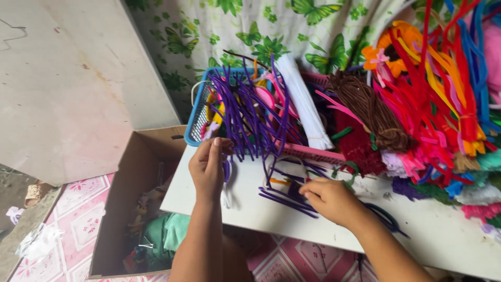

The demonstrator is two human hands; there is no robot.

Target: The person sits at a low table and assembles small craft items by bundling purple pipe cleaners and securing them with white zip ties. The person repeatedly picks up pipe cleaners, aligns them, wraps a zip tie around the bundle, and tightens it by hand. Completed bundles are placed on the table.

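Observation:
My left hand (209, 166) is raised over the left end of a white table (433, 235), fingers pinched together on a bent purple pipe cleaner (227, 169) that hangs below them. My right hand (329, 201) rests on the table, fingers closed on a bunch of purple pipe cleaners (284, 201) lying flat there. Behind both hands, a thick sheaf of purple pipe cleaners (245, 117) spills out of a blue basket (197, 117).
A pink basket (313, 151) holds a white bundle (305, 102) and brown stems (370, 112). A large heap of red, orange, blue and pink pipe cleaners (443, 94) fills the right. An open cardboard box (125, 209) stands left of the table on a pink tiled floor.

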